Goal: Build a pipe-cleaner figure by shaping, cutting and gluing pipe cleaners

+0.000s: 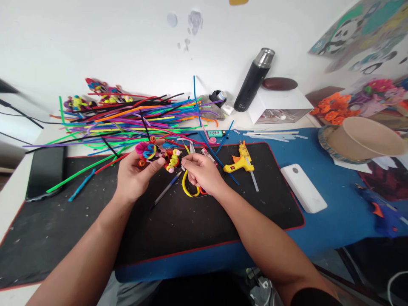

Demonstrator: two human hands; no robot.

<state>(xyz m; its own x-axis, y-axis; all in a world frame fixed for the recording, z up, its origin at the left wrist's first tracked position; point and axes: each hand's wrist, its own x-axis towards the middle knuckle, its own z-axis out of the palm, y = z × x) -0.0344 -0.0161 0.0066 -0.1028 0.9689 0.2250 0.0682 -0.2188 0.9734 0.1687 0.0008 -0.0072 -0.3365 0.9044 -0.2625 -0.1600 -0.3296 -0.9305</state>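
Observation:
My left hand (135, 174) is closed around a small pipe-cleaner figure (149, 153) above the black mat. One end of the figure is pink, blue and yellow; its other end has yellow coils (174, 159) with pale pink tips and points toward my right hand (204, 172). The fingers of that hand are pinched together at this end of the figure, and what lies between the fingertips is too small to tell. Beneath my right hand are yellow-handled scissors (185, 187), partly hidden. A pen (166, 189) rests on the mat between my forearms.
Many coloured pipe cleaners (127, 114) are heaped at the back. On the mat (197, 229) lies a yellow glue gun (240, 160); a white power bank (304, 188) sits to its right. A phone (46, 172) is at left. A black thermos (255, 80) stands behind, with a bowl (366, 138) at right.

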